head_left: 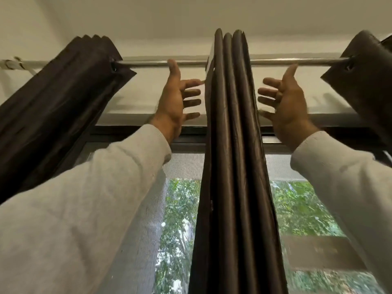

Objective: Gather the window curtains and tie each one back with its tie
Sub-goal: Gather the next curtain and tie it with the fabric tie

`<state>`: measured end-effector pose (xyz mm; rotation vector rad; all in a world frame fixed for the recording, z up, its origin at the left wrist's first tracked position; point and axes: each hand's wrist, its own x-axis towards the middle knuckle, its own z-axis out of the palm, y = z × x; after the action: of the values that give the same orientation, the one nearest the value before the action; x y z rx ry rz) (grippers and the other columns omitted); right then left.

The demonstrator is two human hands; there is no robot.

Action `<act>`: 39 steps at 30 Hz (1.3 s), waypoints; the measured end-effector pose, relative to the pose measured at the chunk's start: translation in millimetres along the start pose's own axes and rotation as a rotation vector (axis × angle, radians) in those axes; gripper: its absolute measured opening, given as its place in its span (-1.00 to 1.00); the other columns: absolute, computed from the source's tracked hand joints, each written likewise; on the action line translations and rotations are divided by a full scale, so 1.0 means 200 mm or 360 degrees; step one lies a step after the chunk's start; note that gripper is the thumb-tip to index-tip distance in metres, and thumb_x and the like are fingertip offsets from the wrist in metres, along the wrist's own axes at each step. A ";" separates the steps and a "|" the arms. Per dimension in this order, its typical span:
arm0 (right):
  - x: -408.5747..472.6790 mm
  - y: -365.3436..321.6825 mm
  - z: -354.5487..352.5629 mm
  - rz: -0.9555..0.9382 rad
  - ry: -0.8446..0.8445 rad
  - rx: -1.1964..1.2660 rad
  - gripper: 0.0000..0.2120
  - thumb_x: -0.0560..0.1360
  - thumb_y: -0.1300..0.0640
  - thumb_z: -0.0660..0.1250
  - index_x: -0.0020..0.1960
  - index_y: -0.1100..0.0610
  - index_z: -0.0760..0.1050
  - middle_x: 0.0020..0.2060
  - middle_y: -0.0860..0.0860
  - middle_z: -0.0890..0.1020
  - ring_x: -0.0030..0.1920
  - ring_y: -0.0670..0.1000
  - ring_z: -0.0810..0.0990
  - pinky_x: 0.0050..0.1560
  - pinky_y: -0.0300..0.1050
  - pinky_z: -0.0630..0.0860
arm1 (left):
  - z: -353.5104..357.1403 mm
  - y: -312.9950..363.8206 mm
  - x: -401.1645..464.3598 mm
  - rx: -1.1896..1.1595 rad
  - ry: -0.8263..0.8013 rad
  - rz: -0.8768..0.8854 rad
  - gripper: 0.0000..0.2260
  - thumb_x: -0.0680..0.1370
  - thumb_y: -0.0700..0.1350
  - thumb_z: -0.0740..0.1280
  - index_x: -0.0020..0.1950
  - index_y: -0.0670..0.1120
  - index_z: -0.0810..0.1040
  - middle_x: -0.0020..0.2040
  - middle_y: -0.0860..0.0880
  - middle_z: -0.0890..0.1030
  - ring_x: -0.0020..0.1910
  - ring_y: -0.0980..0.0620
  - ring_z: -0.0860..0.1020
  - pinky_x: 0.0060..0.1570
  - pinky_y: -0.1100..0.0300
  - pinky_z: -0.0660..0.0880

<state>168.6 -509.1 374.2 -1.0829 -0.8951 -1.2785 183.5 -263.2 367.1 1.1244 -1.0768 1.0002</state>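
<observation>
Gathering step: bunched dark brown pleated curtain [231, 145] on metal rod [159, 63] is flanked by left hand [176, 98] and right hand [286, 100], both grips released. Next, folds must be clasped; no tie is seen.

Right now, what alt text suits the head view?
Both open hands, left hand and right hand, flank a gathered dark brown middle curtain hanging from a silver metal rod. Two more bunched brown curtains hang at either side.

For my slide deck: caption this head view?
Both open hands, left and right, flank the gathered middle curtain below the rod.
</observation>
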 end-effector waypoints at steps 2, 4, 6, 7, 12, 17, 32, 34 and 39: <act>-0.08 0.00 0.05 -0.0001 -0.0129 0.0019 -0.26 0.66 -0.45 -0.08 0.37 0.01 0.63 0.23 0.01 0.71 0.27 0.04 0.66 0.34 0.19 0.56 | 0.01 -0.01 -0.06 -0.0034 -0.0097 0.0021 -0.18 0.67 0.47 -0.13 0.32 -0.06 0.69 0.25 -0.12 0.72 0.26 -0.15 0.68 0.34 -0.28 0.58; -0.20 -0.01 0.12 0.0035 -0.0366 0.0046 -0.18 0.65 -0.46 -0.13 0.36 0.08 0.64 0.21 0.07 0.73 0.27 0.10 0.68 0.31 0.17 0.59 | 0.04 -0.02 -0.14 -0.0029 -0.0289 0.0007 -0.13 0.67 0.47 -0.17 0.33 -0.11 0.69 0.23 -0.16 0.74 0.24 -0.17 0.70 0.31 -0.25 0.61; -0.32 -0.03 0.15 0.0067 -0.0489 -0.0013 -0.12 0.67 -0.43 -0.20 0.31 0.15 0.66 0.19 0.13 0.74 0.23 0.12 0.70 0.24 0.10 0.64 | 0.06 -0.03 -0.23 -0.0076 -0.0394 -0.0043 -0.08 0.66 0.48 -0.20 0.33 -0.15 0.70 0.21 -0.22 0.73 0.17 -0.16 0.72 0.30 -0.24 0.60; -0.37 -0.03 0.14 0.0080 -0.0512 -0.0041 -0.10 0.67 -0.42 -0.22 0.29 0.19 0.67 0.18 0.16 0.74 0.20 0.14 0.71 0.17 0.07 0.65 | 0.06 -0.05 -0.27 -0.0133 -0.0411 -0.0076 -0.07 0.65 0.49 -0.20 0.32 -0.17 0.70 0.21 -0.24 0.73 0.13 -0.16 0.72 0.28 -0.24 0.60; -0.59 -0.02 -0.11 0.0167 -0.0170 -0.0079 -0.15 0.68 -0.41 -0.10 0.08 0.24 0.71 0.05 0.22 0.76 0.13 0.22 0.72 0.12 0.16 0.59 | -0.10 -0.16 -0.50 -0.0233 -0.0307 -0.0264 -0.07 0.64 0.50 -0.18 0.27 -0.16 0.72 0.19 -0.20 0.75 0.21 -0.21 0.69 0.15 -0.15 0.61; -0.87 0.10 -0.19 0.0433 -0.0199 -0.0100 -0.30 0.68 -0.41 -0.03 0.30 0.05 0.67 0.21 0.03 0.73 0.28 0.10 0.67 0.27 0.16 0.53 | -0.15 -0.21 -0.77 -0.0151 -0.0093 -0.0442 -0.20 0.67 0.46 -0.09 0.28 -0.08 0.72 0.17 -0.10 0.75 0.14 -0.07 0.70 -0.03 0.03 0.61; -1.69 0.03 -0.45 0.0639 -0.0297 -0.0015 -0.57 0.71 -0.07 0.15 0.35 0.14 0.63 0.19 0.00 0.75 0.24 0.02 0.71 0.17 0.06 0.63 | -0.02 -0.13 -1.74 0.0065 0.0009 -0.0641 -0.66 0.63 0.02 0.39 0.23 -0.21 0.71 0.13 -0.20 0.75 0.06 -0.02 0.72 -0.02 0.10 0.66; -1.76 0.03 -0.41 0.0639 -0.0412 -0.0032 -0.72 0.73 0.14 0.24 0.34 0.16 0.62 0.17 0.00 0.76 0.21 0.00 0.71 0.19 0.04 0.62 | 0.00 -0.15 -1.78 0.0145 0.0050 -0.0620 -0.79 0.62 -0.11 0.49 0.22 -0.15 0.71 0.09 -0.13 0.77 0.07 -0.03 0.74 0.08 0.07 0.66; -1.93 0.02 -0.38 0.0575 -0.0260 -0.0113 -0.66 0.58 0.36 0.45 0.26 0.03 0.60 -0.01 0.03 0.78 0.04 0.05 0.76 0.08 -0.07 0.69 | 0.01 -0.17 -1.94 0.0641 0.0186 -0.0384 -0.84 0.58 -0.20 0.56 0.12 0.00 0.72 -0.06 0.09 0.77 -0.05 0.04 0.74 0.04 -0.06 0.71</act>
<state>126.6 -473.8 -14.7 -1.3513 -0.7357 -0.9376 140.3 -296.5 -17.6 1.4618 -0.6405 1.1002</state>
